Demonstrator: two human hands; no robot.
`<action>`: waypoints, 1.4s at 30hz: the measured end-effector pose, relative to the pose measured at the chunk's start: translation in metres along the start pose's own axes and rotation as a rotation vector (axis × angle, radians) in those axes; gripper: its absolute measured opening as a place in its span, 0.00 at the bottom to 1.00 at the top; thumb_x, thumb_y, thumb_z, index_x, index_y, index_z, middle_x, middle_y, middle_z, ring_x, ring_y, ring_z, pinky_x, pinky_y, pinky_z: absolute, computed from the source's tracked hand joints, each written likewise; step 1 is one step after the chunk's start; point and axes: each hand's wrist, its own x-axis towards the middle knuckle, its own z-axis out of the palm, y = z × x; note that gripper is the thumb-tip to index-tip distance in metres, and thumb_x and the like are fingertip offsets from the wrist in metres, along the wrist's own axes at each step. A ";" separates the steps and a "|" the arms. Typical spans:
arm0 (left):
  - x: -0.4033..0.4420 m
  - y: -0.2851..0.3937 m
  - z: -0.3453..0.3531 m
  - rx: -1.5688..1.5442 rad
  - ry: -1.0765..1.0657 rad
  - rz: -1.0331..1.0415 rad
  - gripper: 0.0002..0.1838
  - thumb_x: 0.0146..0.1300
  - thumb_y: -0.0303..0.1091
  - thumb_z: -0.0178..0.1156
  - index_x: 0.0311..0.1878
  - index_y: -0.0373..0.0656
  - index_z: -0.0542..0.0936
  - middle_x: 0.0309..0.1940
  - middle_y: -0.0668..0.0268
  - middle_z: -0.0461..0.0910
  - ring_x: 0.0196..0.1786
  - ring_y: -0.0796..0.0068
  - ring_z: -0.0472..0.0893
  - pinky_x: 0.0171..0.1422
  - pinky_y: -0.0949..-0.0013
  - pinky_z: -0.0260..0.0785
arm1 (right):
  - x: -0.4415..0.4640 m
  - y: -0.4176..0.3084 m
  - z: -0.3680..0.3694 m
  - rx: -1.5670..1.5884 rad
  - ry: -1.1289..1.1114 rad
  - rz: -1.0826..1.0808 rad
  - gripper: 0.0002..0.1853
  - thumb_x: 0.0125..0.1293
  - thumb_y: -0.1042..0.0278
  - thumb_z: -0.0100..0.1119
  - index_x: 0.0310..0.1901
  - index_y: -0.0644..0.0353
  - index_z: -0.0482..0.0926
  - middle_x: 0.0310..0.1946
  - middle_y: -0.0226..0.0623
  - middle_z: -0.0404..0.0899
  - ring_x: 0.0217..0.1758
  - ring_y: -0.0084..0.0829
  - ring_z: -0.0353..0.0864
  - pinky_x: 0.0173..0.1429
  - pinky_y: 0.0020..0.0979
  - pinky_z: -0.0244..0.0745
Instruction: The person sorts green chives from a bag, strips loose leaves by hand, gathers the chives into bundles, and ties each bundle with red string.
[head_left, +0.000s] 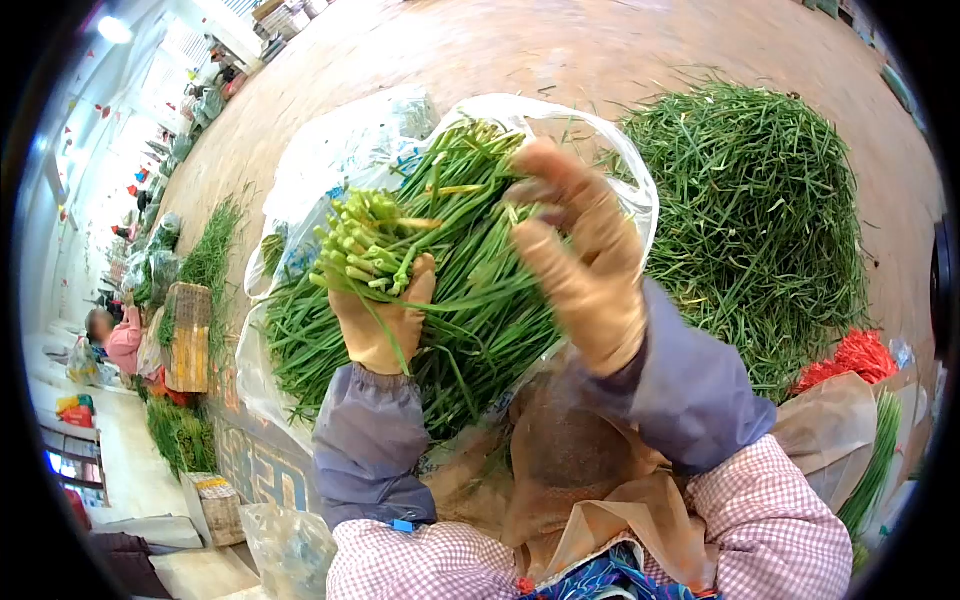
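My left hand [378, 335], in a tan glove, is closed around a bunch of garlic chives [365, 235], its cut stem ends bundled toward the upper left. My right hand [597, 270], gloved alike, is raised over the chives with thumb and fingers apart. Its fingertips are smeared by motion, and nothing shows in its grasp. Under both hands lies a heap of chives [470, 340] on a white plastic bag [640, 185]. Part of the held bunch is hidden behind my left hand.
A big pile of loose green leaves [745, 220] lies on the floor to the right, with red strips [850, 362] beside it. At the left stand a woven basket [187, 340] and more greens [180, 435]. A person in pink [124, 340] is farther off.
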 end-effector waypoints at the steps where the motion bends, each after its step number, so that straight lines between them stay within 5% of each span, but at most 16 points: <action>1: 0.001 0.001 0.002 0.006 0.049 0.016 0.32 0.52 0.15 0.69 0.60 0.39 0.67 0.50 0.60 0.77 0.48 0.71 0.81 0.50 0.67 0.76 | 0.005 0.002 -0.012 0.023 0.003 0.130 0.42 0.59 0.55 0.71 0.72 0.55 0.61 0.67 0.42 0.68 0.67 0.35 0.68 0.70 0.41 0.65; 4: 0.003 0.013 0.010 0.014 0.001 0.179 0.26 0.61 0.23 0.64 0.61 0.39 0.67 0.52 0.61 0.77 0.50 0.71 0.80 0.50 0.68 0.77 | 0.007 0.019 0.003 -0.105 -0.255 0.103 0.65 0.45 0.46 0.79 0.78 0.50 0.41 0.78 0.47 0.46 0.80 0.44 0.46 0.82 0.45 0.40; 7: 0.001 0.016 0.013 -0.599 -0.039 -0.073 0.24 0.69 0.34 0.57 0.65 0.43 0.65 0.57 0.61 0.74 0.56 0.68 0.77 0.54 0.64 0.76 | 0.017 0.041 0.026 -0.094 -0.408 0.033 0.71 0.40 0.44 0.82 0.79 0.45 0.37 0.79 0.44 0.41 0.80 0.42 0.44 0.80 0.44 0.44; 9: -0.010 0.019 0.011 -0.783 -0.048 -0.157 0.27 0.72 0.42 0.53 0.70 0.47 0.61 0.63 0.61 0.69 0.62 0.65 0.74 0.61 0.60 0.74 | 0.014 0.041 0.045 0.254 -0.465 0.076 0.74 0.37 0.49 0.85 0.79 0.42 0.36 0.76 0.42 0.49 0.78 0.39 0.51 0.79 0.44 0.48; 11: -0.018 0.024 0.007 -1.025 -0.029 -0.296 0.30 0.73 0.46 0.51 0.74 0.50 0.58 0.69 0.61 0.65 0.68 0.62 0.70 0.68 0.56 0.70 | 0.013 0.026 0.052 0.144 -0.619 0.037 0.74 0.38 0.51 0.85 0.79 0.42 0.35 0.75 0.40 0.53 0.77 0.38 0.53 0.78 0.44 0.49; 14: -0.040 0.013 0.007 -0.981 0.064 -0.192 0.35 0.73 0.49 0.51 0.76 0.47 0.51 0.75 0.60 0.56 0.73 0.59 0.63 0.77 0.51 0.58 | 0.006 0.021 0.067 0.084 -0.649 -0.122 0.71 0.41 0.52 0.84 0.78 0.52 0.37 0.74 0.47 0.53 0.75 0.43 0.57 0.77 0.43 0.52; 17: -0.092 0.008 -0.002 -0.100 0.087 -0.122 0.38 0.72 0.51 0.51 0.77 0.46 0.49 0.75 0.58 0.56 0.75 0.59 0.59 0.78 0.51 0.54 | 0.003 0.008 0.075 -0.026 -0.593 -0.304 0.57 0.49 0.57 0.78 0.76 0.57 0.50 0.71 0.50 0.60 0.71 0.48 0.63 0.75 0.44 0.56; 19: -0.116 -0.042 -0.041 1.106 -0.039 -0.025 0.37 0.71 0.52 0.53 0.77 0.47 0.54 0.73 0.59 0.61 0.74 0.57 0.62 0.77 0.53 0.54 | -0.003 0.009 0.084 -0.025 -0.607 -0.318 0.52 0.50 0.61 0.77 0.75 0.57 0.55 0.69 0.49 0.65 0.70 0.47 0.66 0.75 0.44 0.56; 20: -0.122 -0.048 -0.043 0.894 -0.034 -0.073 0.41 0.67 0.49 0.58 0.77 0.47 0.52 0.74 0.57 0.58 0.75 0.57 0.61 0.77 0.54 0.54 | -0.009 0.006 0.093 -0.053 -0.456 -0.333 0.49 0.41 0.65 0.78 0.69 0.53 0.66 0.49 0.44 0.79 0.58 0.47 0.77 0.67 0.43 0.66; 22: -0.102 -0.005 -0.016 0.468 -0.019 -0.162 0.49 0.59 0.43 0.67 0.77 0.45 0.50 0.76 0.54 0.53 0.75 0.55 0.59 0.78 0.56 0.52 | -0.012 0.008 0.095 -0.022 -0.446 -0.157 0.41 0.43 0.71 0.75 0.65 0.51 0.71 0.44 0.41 0.80 0.53 0.43 0.79 0.61 0.41 0.72; 24: -0.102 0.021 -0.004 0.544 0.057 -0.087 0.53 0.48 0.38 0.75 0.75 0.40 0.55 0.71 0.47 0.60 0.73 0.48 0.61 0.76 0.54 0.54 | -0.008 0.020 0.105 0.243 -0.403 0.026 0.29 0.49 0.81 0.67 0.56 0.49 0.78 0.41 0.35 0.82 0.45 0.30 0.82 0.49 0.33 0.80; 27: -0.119 0.058 0.025 0.623 0.380 0.255 0.36 0.49 0.32 0.71 0.63 0.32 0.70 0.56 0.46 0.75 0.60 0.45 0.74 0.66 0.53 0.65 | 0.024 0.008 0.101 0.470 -0.384 0.310 0.24 0.53 0.82 0.65 0.53 0.54 0.79 0.42 0.29 0.82 0.44 0.22 0.81 0.50 0.24 0.80; 30: -0.122 0.062 0.053 0.525 -0.182 0.370 0.15 0.46 0.24 0.66 0.41 0.37 0.82 0.43 0.54 0.81 0.48 0.52 0.79 0.53 0.57 0.73 | 0.036 0.019 0.105 0.317 -0.270 0.351 0.22 0.55 0.82 0.64 0.53 0.58 0.78 0.40 0.30 0.83 0.42 0.20 0.80 0.48 0.24 0.81; 34: -0.096 -0.005 0.069 0.594 -0.301 0.232 0.39 0.53 0.44 0.68 0.67 0.40 0.69 0.62 0.51 0.72 0.63 0.47 0.71 0.67 0.50 0.64 | 0.031 -0.025 0.104 0.206 -0.320 0.338 0.21 0.56 0.80 0.65 0.53 0.59 0.78 0.38 0.29 0.82 0.40 0.18 0.79 0.44 0.22 0.79; 40: -0.029 -0.075 0.066 1.032 0.132 0.592 0.49 0.55 0.52 0.69 0.74 0.40 0.58 0.68 0.47 0.66 0.68 0.43 0.67 0.68 0.45 0.63 | -0.027 -0.110 0.009 0.295 -0.237 0.147 0.24 0.63 0.73 0.61 0.61 0.59 0.69 0.33 0.28 0.74 0.37 0.22 0.76 0.50 0.29 0.76; 42: -0.028 -0.078 0.048 0.575 -0.123 0.415 0.47 0.57 0.48 0.69 0.75 0.42 0.57 0.71 0.47 0.62 0.73 0.44 0.61 0.74 0.45 0.58 | -0.035 -0.106 -0.057 0.543 -0.166 0.023 0.27 0.68 0.67 0.56 0.67 0.58 0.62 0.28 0.27 0.68 0.36 0.26 0.74 0.58 0.36 0.74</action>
